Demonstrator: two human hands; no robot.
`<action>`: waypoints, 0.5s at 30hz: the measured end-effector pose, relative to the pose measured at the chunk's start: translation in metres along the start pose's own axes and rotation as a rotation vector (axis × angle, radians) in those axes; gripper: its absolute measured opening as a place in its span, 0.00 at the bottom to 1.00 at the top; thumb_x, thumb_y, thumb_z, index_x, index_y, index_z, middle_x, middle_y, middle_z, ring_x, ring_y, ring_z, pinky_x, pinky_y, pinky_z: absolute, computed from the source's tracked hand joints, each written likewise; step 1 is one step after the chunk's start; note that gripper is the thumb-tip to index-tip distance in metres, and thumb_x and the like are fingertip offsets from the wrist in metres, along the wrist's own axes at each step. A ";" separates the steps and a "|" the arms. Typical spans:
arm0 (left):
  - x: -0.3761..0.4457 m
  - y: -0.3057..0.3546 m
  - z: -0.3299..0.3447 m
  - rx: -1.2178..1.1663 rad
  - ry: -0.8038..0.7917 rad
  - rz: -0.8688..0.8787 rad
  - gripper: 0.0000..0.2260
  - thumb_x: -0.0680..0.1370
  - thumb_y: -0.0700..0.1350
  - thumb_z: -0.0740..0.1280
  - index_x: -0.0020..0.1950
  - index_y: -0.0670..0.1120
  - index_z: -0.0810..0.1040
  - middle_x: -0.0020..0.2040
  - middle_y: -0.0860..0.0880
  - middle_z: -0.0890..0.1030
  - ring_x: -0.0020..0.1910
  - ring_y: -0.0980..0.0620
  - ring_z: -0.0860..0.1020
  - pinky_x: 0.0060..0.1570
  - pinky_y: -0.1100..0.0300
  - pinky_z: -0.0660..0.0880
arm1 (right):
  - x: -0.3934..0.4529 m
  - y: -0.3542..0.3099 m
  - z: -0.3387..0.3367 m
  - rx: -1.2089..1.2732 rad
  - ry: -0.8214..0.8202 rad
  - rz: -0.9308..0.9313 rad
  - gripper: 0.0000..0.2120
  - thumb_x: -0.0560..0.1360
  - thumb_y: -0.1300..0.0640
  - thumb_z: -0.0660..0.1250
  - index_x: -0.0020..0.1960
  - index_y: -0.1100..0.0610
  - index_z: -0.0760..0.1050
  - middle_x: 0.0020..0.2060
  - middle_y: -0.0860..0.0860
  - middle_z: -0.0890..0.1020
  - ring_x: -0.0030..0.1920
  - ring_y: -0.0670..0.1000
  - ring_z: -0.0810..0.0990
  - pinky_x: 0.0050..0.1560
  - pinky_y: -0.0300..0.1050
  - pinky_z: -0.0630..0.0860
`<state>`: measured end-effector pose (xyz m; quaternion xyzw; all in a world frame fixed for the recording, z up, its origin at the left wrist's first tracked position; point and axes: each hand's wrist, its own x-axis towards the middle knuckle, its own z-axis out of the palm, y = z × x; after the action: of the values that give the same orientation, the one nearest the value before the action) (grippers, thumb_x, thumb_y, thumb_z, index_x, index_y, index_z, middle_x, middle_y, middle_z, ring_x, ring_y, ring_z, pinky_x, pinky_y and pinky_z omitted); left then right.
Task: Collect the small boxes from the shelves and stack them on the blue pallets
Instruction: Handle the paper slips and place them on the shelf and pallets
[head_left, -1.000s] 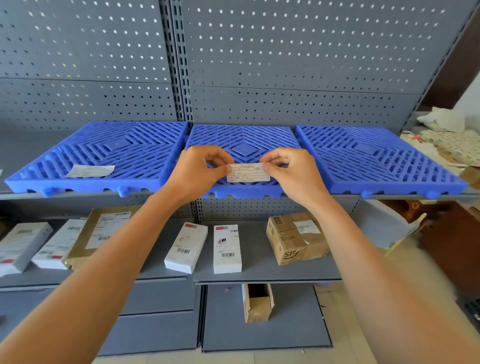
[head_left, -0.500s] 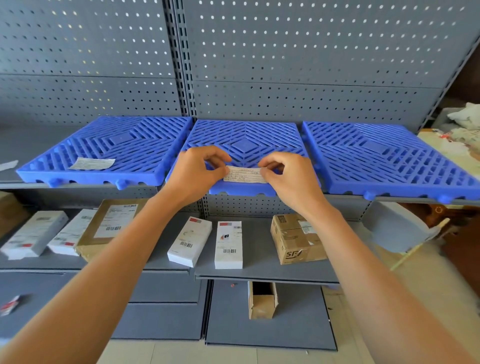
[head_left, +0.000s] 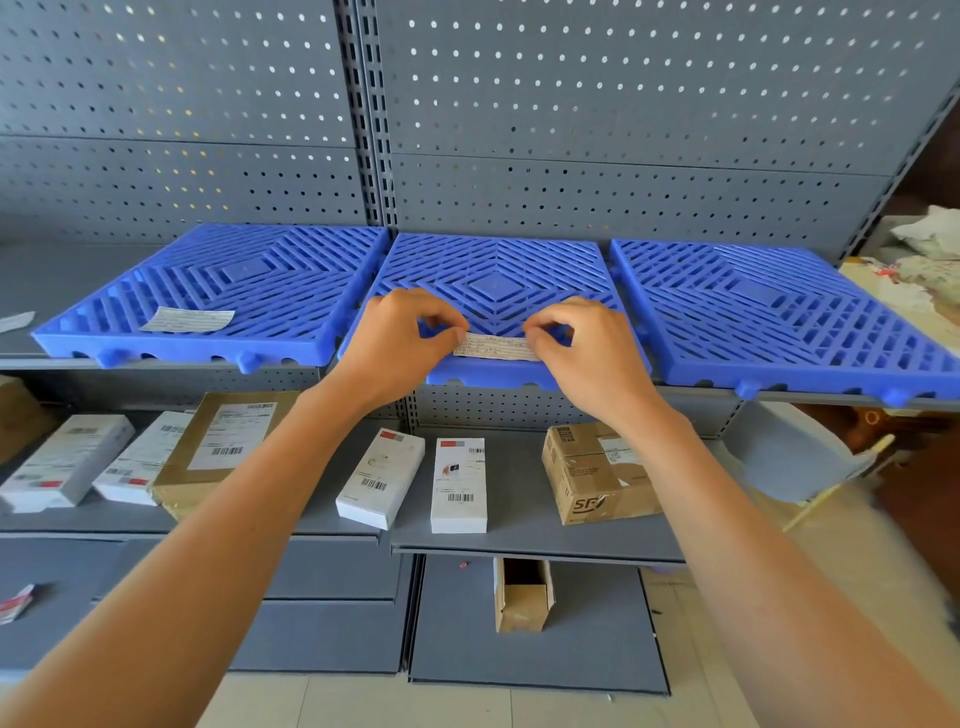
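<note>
Head view: label going down on the middle blue pallet (head_left: 498, 283), boxes waiting below.
Left hand (head_left: 397, 343) and right hand (head_left: 584, 348) each pinch an end of the paper label (head_left: 496, 347) at the pallet's front edge; keep it taut and flat, I'd say. White boxes (head_left: 458, 483) and the brown SF carton (head_left: 597, 473) sit on the shelf (head_left: 519, 538) beneath, none yet collected.
</note>
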<state>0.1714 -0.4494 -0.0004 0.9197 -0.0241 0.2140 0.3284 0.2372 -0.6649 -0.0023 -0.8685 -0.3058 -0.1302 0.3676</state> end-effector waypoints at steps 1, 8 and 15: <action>0.000 0.000 0.000 0.000 0.006 0.000 0.03 0.78 0.41 0.71 0.48 0.46 0.86 0.45 0.55 0.83 0.46 0.59 0.78 0.45 0.76 0.70 | 0.000 0.000 -0.001 0.005 -0.002 0.004 0.07 0.79 0.58 0.67 0.51 0.55 0.84 0.45 0.44 0.82 0.47 0.42 0.78 0.48 0.32 0.71; 0.000 0.002 -0.004 0.006 0.014 0.022 0.03 0.79 0.43 0.70 0.48 0.49 0.84 0.45 0.56 0.83 0.46 0.59 0.80 0.45 0.77 0.68 | 0.004 -0.002 -0.005 0.011 0.008 0.011 0.09 0.80 0.58 0.66 0.57 0.56 0.83 0.47 0.45 0.84 0.49 0.41 0.79 0.54 0.35 0.75; -0.004 0.003 -0.012 0.093 0.001 0.023 0.04 0.81 0.45 0.68 0.51 0.48 0.84 0.46 0.57 0.81 0.49 0.56 0.79 0.53 0.65 0.73 | 0.007 -0.003 -0.011 -0.090 -0.025 -0.041 0.10 0.81 0.55 0.65 0.59 0.54 0.82 0.52 0.46 0.85 0.52 0.43 0.80 0.55 0.42 0.78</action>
<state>0.1626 -0.4447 0.0086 0.9335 -0.0247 0.2191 0.2827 0.2410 -0.6680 0.0106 -0.8794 -0.3221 -0.1404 0.3213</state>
